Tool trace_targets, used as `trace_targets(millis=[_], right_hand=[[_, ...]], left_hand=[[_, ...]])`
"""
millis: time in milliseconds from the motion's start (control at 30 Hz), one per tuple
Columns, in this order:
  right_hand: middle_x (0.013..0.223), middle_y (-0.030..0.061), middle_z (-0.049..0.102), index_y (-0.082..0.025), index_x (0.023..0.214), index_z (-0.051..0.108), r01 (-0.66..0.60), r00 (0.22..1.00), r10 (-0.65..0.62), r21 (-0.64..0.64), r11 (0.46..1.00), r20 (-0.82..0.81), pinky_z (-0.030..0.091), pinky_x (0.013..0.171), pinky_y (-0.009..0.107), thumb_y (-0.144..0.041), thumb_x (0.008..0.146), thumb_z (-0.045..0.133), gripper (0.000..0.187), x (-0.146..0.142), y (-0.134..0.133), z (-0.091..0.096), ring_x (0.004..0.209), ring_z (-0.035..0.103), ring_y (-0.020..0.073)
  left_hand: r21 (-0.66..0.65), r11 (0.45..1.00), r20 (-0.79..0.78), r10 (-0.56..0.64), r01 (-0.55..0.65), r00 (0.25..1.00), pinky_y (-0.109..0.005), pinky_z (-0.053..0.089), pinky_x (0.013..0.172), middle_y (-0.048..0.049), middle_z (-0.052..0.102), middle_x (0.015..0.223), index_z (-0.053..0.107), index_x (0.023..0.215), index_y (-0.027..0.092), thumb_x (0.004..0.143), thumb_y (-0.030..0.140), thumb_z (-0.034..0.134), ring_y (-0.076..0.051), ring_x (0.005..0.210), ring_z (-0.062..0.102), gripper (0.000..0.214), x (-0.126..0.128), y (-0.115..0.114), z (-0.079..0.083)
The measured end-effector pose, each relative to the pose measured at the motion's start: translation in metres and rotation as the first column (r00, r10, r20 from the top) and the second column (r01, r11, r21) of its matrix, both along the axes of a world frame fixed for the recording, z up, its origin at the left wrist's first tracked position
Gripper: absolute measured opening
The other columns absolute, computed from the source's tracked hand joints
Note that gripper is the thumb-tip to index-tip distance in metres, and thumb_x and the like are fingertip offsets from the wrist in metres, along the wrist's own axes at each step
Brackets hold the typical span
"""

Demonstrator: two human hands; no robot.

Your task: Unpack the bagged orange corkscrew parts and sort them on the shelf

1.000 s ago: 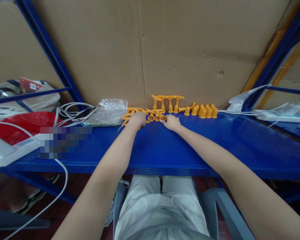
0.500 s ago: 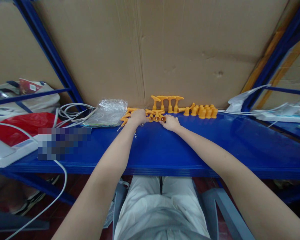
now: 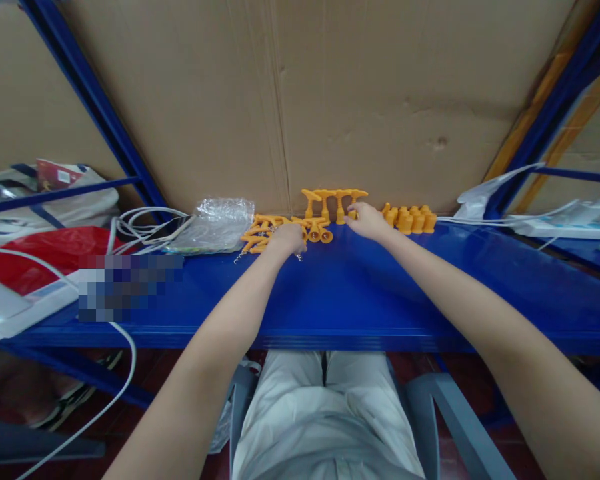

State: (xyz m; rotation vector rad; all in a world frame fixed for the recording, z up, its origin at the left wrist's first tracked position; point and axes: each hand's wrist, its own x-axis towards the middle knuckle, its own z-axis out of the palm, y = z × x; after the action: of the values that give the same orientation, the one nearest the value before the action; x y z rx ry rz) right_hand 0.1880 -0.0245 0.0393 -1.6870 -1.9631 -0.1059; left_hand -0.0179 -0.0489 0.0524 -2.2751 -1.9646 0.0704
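My left hand (image 3: pixel 287 239) is closed on an orange T-handled piece. A small metal corkscrew tip (image 3: pixel 300 257) sticks out below the fingers. The hand rests at the right end of a heap of the same orange handles (image 3: pixel 258 233) lying on the blue shelf (image 3: pixel 340 293). Two orange caps (image 3: pixel 320 235) lie just to its right. My right hand (image 3: pixel 365 220) is farther back, fingers curled on a small orange piece. It sits between a row of upright orange T-handles (image 3: pixel 333 200) and a cluster of orange caps (image 3: pixel 410 220).
A cardboard sheet (image 3: pixel 330 100) stands behind the shelf. Left of the parts lie a clear plastic bag (image 3: pixel 217 223), white cables (image 3: pixel 140 227), a red bag (image 3: pixel 40 250) and a white box (image 3: pixel 15 307). At the right are a white power strip (image 3: pixel 555 227) and a white bag (image 3: pixel 480 200).
My right hand has left the caps by my left hand and moved back and right to the pieces beside the upright handles. My left hand has shifted slightly right, still gripping its piece.
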Motion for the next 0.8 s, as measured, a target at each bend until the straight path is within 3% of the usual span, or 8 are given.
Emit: trace_targets(millis=[167,267,367,600,800], right_hand=[[0.135,0.0165,0.065,-0.015,0.131,0.064,0.175,0.985,-0.174,0.026,0.984,-0.013,0.048,0.105,0.042,-0.031,0.092,0.051,0.044,0.069,0.0,-0.003,0.127,0.06,0.0295],[0.138,0.0189,0.062,-0.013,0.137,0.06,0.294,0.955,-0.293,0.014,0.956,-0.037,0.047,0.105,0.043,-0.027,0.092,0.047,0.049,0.102,0.002,-0.013,0.13,0.058,0.0298],[0.145,0.022,0.056,-0.01,0.141,0.057,0.337,0.941,-0.336,-0.055,0.94,0.033,0.043,0.11,0.046,-0.022,0.087,0.051,0.055,0.123,0.004,-0.027,0.135,0.053,0.0327],[0.148,0.0174,0.055,-0.019,0.136,0.061,0.266,0.96,-0.259,-0.056,0.962,0.109,0.04,0.11,0.062,-0.023,0.081,0.052,0.056,0.14,0.011,-0.046,0.138,0.049,0.0379],[0.144,0.0203,0.056,-0.017,0.138,0.059,0.339,0.938,-0.336,-0.032,0.94,0.087,0.043,0.107,0.059,-0.025,0.085,0.051,0.055,0.129,0.001,-0.038,0.133,0.053,0.038]], left_hand=[[-0.036,0.999,-0.035,-0.003,0.001,0.999,-0.031,0.054,0.098,-0.021,0.072,0.125,0.069,0.127,0.009,0.076,0.018,0.075,-0.031,0.12,0.067,0.052,0.009,-0.005,-0.002],[-0.038,0.999,-0.035,-0.02,0.018,0.999,-0.031,0.054,0.1,-0.0226,0.071,0.126,0.068,0.127,0.007,0.077,0.017,0.074,-0.032,0.121,0.066,0.052,0.011,-0.006,-0.003],[-0.041,0.999,-0.041,-0.021,0.019,0.999,-0.03,0.052,0.101,-0.0214,0.073,0.122,0.068,0.128,0.008,0.081,0.013,0.067,-0.029,0.12,0.067,0.047,0.011,-0.004,-0.004],[-0.002,1.0,-0.034,-0.02,0.02,0.999,-0.035,0.054,0.099,-0.0241,0.068,0.13,0.067,0.131,0.008,0.086,0.014,0.06,-0.033,0.123,0.065,0.046,0.007,-0.004,-0.005],[0.002,1.0,-0.023,0.028,-0.028,0.999,-0.034,0.053,0.101,-0.0179,0.068,0.133,0.067,0.133,0.015,0.084,0.025,0.066,-0.032,0.125,0.063,0.05,0.004,-0.001,-0.006]])
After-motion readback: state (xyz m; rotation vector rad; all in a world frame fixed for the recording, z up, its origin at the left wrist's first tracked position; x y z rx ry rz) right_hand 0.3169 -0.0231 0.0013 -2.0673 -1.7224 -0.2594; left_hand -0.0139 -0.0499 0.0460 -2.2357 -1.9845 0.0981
